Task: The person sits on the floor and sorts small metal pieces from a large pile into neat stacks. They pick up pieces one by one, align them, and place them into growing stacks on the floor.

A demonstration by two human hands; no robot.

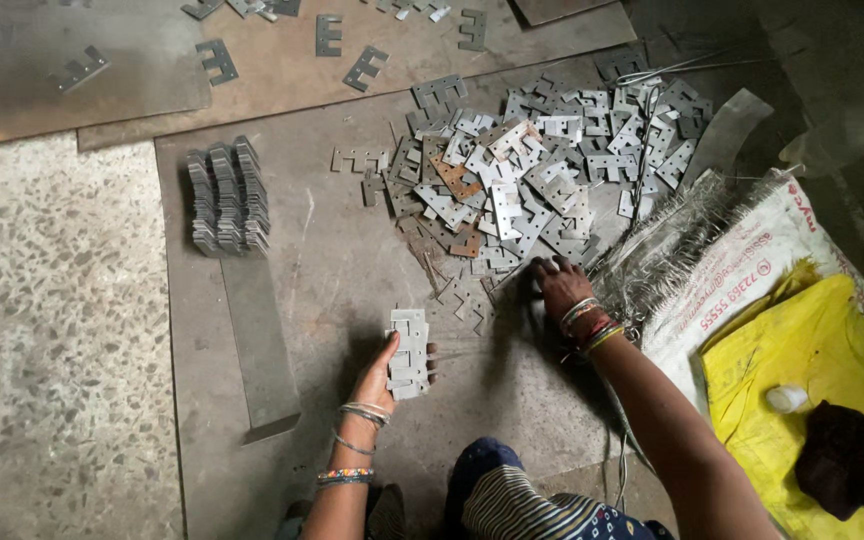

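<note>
We see a big flat grey metal sheet lying on the speckled stone floor. At the right lies a white woven sack with a bright yellow cloth on it. On the sheet is a wide heap of small grey notched metal plates. A neat row of stacked grey plates stands to the left, well apart from the heap. Our right hand rests palm down at the near edge of the heap, fingers spread on the loose plates. Our left hand has its fingers curled around a small stack of grey plates, held just above the sheet.
</note>
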